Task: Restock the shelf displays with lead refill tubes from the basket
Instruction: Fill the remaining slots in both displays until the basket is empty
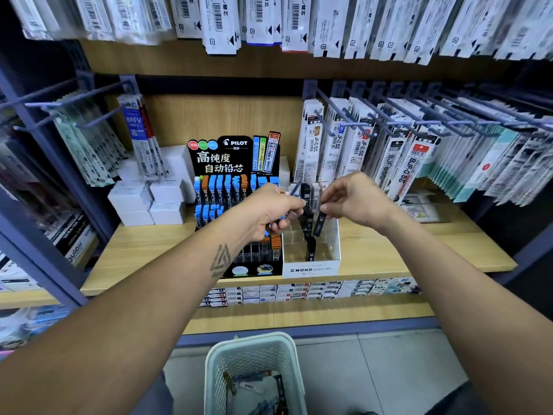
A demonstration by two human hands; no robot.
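**Black lead tube going into the white MONO box**

The right hand [356,202] is pinching one black lead refill tube [319,225] at its upper end, its grip clamped on the cap end while the tube is hanging tilted over the white MONO display box [311,266]. The left hand [269,214] is curling its grip round a small bunch of further tubes; only blue and orange ends are peeking out, so I cannot tell how many.

These tubes are looking light, stiff and slick plastic. Judging by that, a fingertip pinch near the top is enough, leaving the lower end free to slide into a slot; a squeeze at mid-length would probably work less well, and a loose pinch could let one slip.

Inside the MONO box I am counting about three black tubes standing, plus clear dividers. Touching its left side is one black Pilot display stand [236,163], holding rows of blue and orange tubes too many to count surely. Both are sitting on the wooden shelf [419,250]. One pale mesh basket [254,348] is waiting on the floor below, with a few tubes showing inside.
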